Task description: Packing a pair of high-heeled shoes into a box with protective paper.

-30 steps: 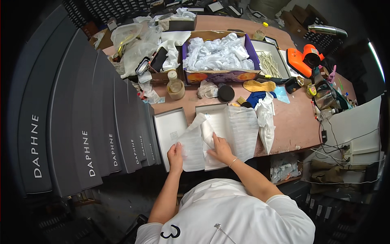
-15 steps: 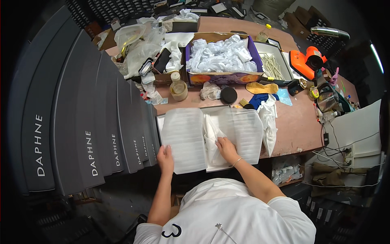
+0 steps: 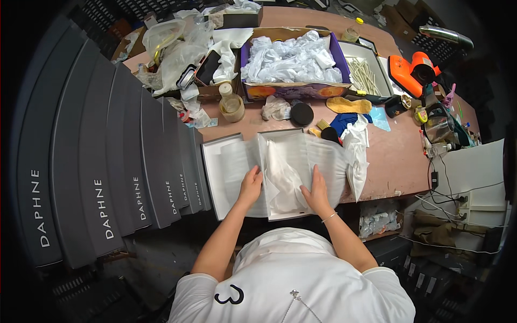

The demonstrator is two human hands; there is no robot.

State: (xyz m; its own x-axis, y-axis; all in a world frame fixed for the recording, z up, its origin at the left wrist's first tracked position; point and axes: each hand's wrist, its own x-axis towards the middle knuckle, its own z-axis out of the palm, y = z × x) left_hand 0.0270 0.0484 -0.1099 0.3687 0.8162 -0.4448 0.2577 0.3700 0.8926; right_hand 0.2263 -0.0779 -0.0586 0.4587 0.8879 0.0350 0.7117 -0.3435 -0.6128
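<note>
On the pinkish desk (image 3: 385, 168) we see an open white-lined box (image 3: 281, 131), a lid (image 3: 218, 196) just left of it, and, farther back, a purple carton (image 3: 297, 92) and a round black object (image 3: 302, 114).

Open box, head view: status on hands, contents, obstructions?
Left hand at left edge of open box, grip unclear; right hand open at right edge. White wrapping inside. Translucent sheets spread both sides; white cloth beside right one.

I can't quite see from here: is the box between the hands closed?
No, the box lies open, with white wrapping showing inside it.
</note>
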